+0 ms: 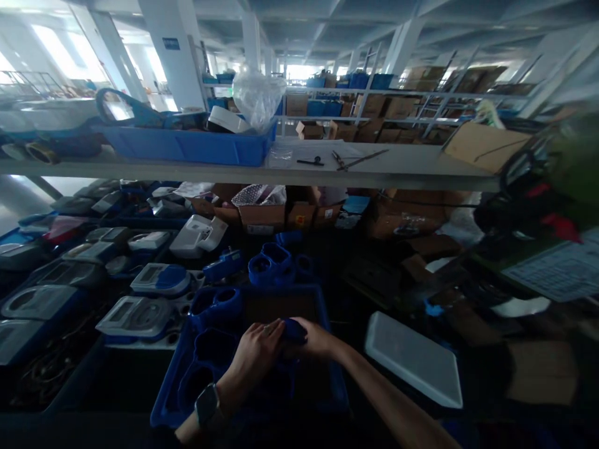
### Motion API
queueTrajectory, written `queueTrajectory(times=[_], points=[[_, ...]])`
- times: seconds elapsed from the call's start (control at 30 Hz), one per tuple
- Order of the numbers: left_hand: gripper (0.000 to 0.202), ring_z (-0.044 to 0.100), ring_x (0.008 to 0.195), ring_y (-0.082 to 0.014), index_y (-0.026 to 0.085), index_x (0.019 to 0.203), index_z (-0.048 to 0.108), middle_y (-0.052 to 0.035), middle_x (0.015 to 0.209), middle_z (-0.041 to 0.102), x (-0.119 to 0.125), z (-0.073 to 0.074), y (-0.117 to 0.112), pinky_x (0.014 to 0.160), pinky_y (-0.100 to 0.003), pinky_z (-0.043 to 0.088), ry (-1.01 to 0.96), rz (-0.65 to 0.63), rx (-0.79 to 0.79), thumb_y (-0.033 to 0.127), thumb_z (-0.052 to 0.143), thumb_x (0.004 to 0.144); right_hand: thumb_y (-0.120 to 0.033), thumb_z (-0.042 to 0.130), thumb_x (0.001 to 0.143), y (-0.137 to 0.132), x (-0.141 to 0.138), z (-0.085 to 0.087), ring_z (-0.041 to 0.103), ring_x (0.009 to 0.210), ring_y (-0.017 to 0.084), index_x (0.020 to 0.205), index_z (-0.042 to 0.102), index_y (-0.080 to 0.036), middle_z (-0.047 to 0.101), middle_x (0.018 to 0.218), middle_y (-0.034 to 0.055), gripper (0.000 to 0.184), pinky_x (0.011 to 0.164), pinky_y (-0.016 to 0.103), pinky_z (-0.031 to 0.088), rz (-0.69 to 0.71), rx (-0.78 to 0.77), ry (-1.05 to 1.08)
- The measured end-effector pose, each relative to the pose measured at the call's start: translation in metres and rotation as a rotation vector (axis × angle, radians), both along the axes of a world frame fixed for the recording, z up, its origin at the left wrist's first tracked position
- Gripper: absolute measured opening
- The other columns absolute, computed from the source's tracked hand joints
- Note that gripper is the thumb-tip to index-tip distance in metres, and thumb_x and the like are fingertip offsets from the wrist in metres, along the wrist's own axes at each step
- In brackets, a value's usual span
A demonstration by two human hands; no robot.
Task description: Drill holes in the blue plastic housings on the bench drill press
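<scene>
My left hand (258, 349), with a watch on its wrist, closes over a dark blue plastic part (294, 330) from the left. My right hand (313, 340) grips the same part from the right, its fingers mostly hidden behind it. The part is held above a blue tray (327, 312). In the tray's left half lie several hollow blue plastic housings (213, 343) with round openings. Just beyond the tray stands another blue housing (271, 262), and a blue boxy piece (223, 265) is left of it. Dim light hides the part's exact shape.
Grey and white meter-like units (140, 317) fill trays on the left. A white flat lid (414, 358) lies on the right near cardboard pieces (543, 371). A shelf (397, 163) crosses above, bearing a blue bin (187, 146) and tools. Cardboard boxes (262, 212) stand beneath it.
</scene>
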State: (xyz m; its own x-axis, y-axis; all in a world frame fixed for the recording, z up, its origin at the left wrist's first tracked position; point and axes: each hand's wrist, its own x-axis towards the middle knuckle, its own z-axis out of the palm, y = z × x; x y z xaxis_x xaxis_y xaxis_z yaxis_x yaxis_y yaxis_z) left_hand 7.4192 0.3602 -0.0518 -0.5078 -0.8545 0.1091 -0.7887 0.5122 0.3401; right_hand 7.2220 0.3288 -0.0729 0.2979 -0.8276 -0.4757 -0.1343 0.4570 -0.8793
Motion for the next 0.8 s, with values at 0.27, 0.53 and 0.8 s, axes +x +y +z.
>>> queueTrajectory(times=[0.27,0.53,0.8], points=[[0.083,0.030,0.137,-0.0297,0.025,0.140,0.031,-0.0125,0.146,0.033,-0.055,0.022,0.006,0.112,-0.052,0.027,0.892,0.486,-0.058,0.048,0.071,0.070,-0.039,0.082,0.053,0.070,-0.051,-0.023,0.063,0.090,0.018,0.086,0.060,-0.024,0.068,0.090,-0.0012,0.041,0.084,0.035,0.050,-0.768,-0.025,-0.505],[0.072,0.057,0.105,-0.0250,0.016,0.114,0.050,-0.0115,0.113,0.059,-0.142,0.004,0.009,0.091,-0.034,0.048,1.335,0.313,0.765,0.056,0.075,0.059,-0.039,0.079,0.061,0.110,-0.049,-0.028,0.057,0.112,0.026,0.111,0.060,-0.030,0.063,0.117,0.0043,0.054,0.095,0.047,0.045,-0.916,-0.119,-0.678],[0.079,0.057,0.104,-0.0283,0.019,0.114,0.052,-0.0106,0.110,0.061,-0.180,0.006,-0.020,0.092,-0.037,0.046,0.965,-0.346,0.708,0.050,0.084,0.049,-0.060,0.069,0.066,0.135,-0.156,0.022,0.050,0.118,0.028,0.118,0.058,-0.024,0.057,0.123,0.0100,0.064,0.098,0.041,0.041,-0.875,-0.557,-0.119]])
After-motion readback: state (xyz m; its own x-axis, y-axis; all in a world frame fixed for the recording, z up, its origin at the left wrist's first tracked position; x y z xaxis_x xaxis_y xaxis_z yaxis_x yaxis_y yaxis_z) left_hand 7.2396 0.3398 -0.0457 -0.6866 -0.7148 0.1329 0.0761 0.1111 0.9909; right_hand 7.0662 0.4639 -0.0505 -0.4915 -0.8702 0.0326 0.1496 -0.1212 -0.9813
